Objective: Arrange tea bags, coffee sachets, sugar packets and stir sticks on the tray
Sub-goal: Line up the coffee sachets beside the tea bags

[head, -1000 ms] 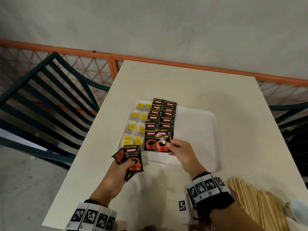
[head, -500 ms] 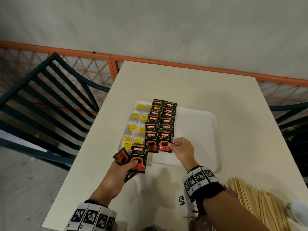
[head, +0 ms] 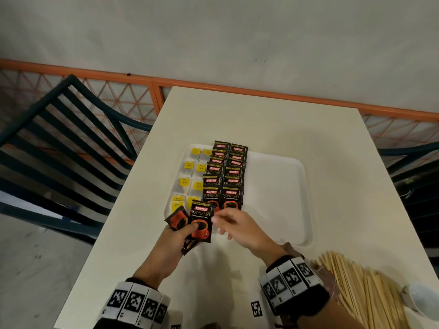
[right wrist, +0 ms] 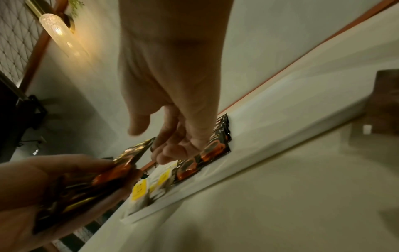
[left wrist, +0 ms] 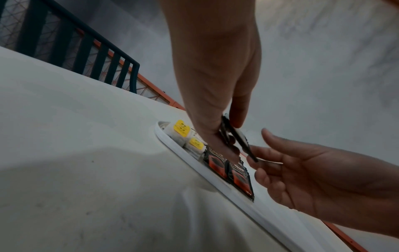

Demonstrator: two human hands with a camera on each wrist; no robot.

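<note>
Pinching upright coffee sachets (head: 200,222), left hand (head: 175,243) grip, right hand (head: 242,227) grip spread beside them

The right hand (head: 240,227) has left the tray's sachet rows — reaching toward the left hand's (head: 177,236) coffee sachets (head: 200,220).

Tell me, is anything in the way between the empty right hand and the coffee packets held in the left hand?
Nothing visible is. The right hand, fingers loose and empty, sits just right of the coffee packets gripped by the left hand, with only open air between them above the near edge of the tray.
</note>
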